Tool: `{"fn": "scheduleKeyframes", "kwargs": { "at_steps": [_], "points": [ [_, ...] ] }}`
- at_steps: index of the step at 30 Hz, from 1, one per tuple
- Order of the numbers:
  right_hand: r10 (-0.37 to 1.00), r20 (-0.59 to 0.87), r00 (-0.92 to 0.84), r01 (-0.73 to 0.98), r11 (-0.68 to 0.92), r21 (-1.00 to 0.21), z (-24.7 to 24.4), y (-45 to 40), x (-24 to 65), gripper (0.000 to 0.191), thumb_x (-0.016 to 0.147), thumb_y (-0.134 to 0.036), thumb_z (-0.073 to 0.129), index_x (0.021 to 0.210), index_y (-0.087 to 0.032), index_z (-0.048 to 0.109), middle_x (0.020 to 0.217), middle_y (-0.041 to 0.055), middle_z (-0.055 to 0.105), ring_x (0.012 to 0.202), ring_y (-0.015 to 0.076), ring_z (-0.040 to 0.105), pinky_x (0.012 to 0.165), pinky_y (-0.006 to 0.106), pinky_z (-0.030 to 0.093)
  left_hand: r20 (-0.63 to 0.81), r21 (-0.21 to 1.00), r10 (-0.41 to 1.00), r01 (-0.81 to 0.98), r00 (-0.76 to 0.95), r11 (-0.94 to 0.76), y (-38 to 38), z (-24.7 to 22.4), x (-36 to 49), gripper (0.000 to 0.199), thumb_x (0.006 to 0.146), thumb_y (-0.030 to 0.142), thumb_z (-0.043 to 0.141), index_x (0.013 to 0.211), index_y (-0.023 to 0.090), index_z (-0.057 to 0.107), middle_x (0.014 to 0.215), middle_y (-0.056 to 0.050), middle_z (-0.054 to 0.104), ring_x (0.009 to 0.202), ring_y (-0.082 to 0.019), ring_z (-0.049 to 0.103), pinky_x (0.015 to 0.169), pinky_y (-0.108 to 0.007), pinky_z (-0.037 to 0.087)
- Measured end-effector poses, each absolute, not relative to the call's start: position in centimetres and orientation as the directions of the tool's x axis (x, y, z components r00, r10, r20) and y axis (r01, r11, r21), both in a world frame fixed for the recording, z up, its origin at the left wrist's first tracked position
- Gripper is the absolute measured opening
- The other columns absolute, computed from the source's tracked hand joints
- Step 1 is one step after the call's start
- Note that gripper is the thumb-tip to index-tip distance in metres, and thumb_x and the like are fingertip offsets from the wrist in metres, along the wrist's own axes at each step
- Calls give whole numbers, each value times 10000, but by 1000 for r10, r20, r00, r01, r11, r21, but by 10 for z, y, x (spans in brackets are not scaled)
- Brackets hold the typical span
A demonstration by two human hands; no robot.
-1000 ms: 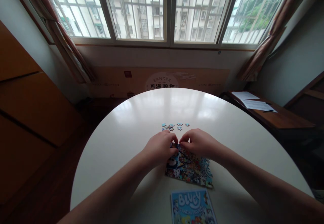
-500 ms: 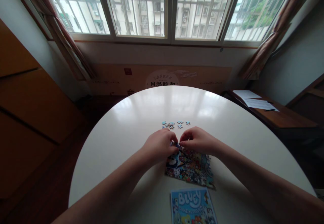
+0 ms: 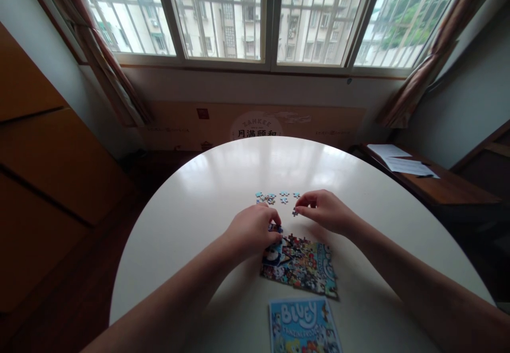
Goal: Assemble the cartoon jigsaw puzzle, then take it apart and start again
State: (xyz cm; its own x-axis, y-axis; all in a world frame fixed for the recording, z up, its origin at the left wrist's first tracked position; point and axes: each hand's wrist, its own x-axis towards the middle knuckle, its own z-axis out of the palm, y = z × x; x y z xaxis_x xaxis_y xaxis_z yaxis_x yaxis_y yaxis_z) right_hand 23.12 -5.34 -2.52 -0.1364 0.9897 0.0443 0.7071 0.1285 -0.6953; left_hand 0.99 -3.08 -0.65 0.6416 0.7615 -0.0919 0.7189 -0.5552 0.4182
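Note:
A partly joined jigsaw puzzle point(image 3: 305, 262) with a colourful cartoon picture lies on the white table, its far edge uneven. My left hand point(image 3: 253, 228) rests at its far left corner, thumb and index finger curled round the pieces there. Just beyond the far edge, my right hand point(image 3: 329, 210) pinches a small jigsaw piece point(image 3: 295, 212) between thumb and fingertips. Loose light-blue pieces point(image 3: 284, 201) lie farther back, several of them bunched in a small pile point(image 3: 268, 199) beyond my left hand.
Nearest me on the round table point(image 3: 167, 225) lies a blue picture card point(image 3: 303, 324) lettered "Bluey". A wooden side table point(image 3: 458, 191) at the right carries papers point(image 3: 410, 166) and dark pens. Behind the table stand a printed cardboard panel point(image 3: 175, 124) and barred windows.
My right hand has moved right and away from the puzzle's far edge, with a jigsaw piece now visible in its fingers. My left hand stays at the corner.

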Motion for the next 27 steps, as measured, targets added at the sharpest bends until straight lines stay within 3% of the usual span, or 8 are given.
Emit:
{"fn": "scheduleKeyframes", "kwargs": {
  "at_steps": [3, 8, 15, 20, 27],
  "points": [
    [996, 55, -65, 788, 85, -610, -29, -50, 238, 203, 853, -320, 634, 902, -190, 782, 899, 68, 741, 776, 168, 638, 705, 293, 472, -83, 405, 763, 722, 641, -562, -31, -7, 10, 252, 758, 321, 709, 995, 247, 749, 1046, -62, 678, 936, -256, 639, 786, -362, 497],
    [964, 263, -40, 880, 159, -447, -37, -50, 233, 242, 893, -273, 604, 1069, -221, 761, 985, 65, 714, 847, 183, 638, 758, 321, 468, -69, 399, 768, 724, 636, -563, -32, -6, 6, 276, 816, 357, 690, 1042, 207, 739, 1073, -86, 693, 952, -262, 644, 829, -376, 502],
    [920, 274, -280, 778, 384, -496, -46, -60, 208, 164, 880, -228, 636, 915, -259, 793, 912, 33, 693, 876, 156, 617, 813, 306, 473, -78, 395, 781, 739, 619, -546, -30, 2, -3, 284, 826, 328, 662, 1072, 212, 744, 1128, -75, 707, 956, -242, 649, 850, -364, 500],
    [926, 234, -295, 773, 376, -511, -44, -67, 197, 178, 897, -241, 628, 920, -271, 802, 905, 41, 690, 903, 170, 603, 829, 321, 469, -100, 348, 757, 736, 645, -581, -30, 1, 1, 205, 775, 258, 644, 941, 222, 759, 998, -65, 706, 931, -252, 634, 798, -363, 487],
    [938, 185, -293, 774, 346, -530, -40, -68, 193, 138, 841, -212, 685, 879, -281, 799, 869, 15, 712, 898, 168, 608, 855, 330, 453, -126, 350, 763, 748, 634, -564, -29, 1, 2, 187, 768, 280, 658, 913, 244, 771, 973, -55, 697, 909, -246, 624, 784, -366, 472]
  ]
}}
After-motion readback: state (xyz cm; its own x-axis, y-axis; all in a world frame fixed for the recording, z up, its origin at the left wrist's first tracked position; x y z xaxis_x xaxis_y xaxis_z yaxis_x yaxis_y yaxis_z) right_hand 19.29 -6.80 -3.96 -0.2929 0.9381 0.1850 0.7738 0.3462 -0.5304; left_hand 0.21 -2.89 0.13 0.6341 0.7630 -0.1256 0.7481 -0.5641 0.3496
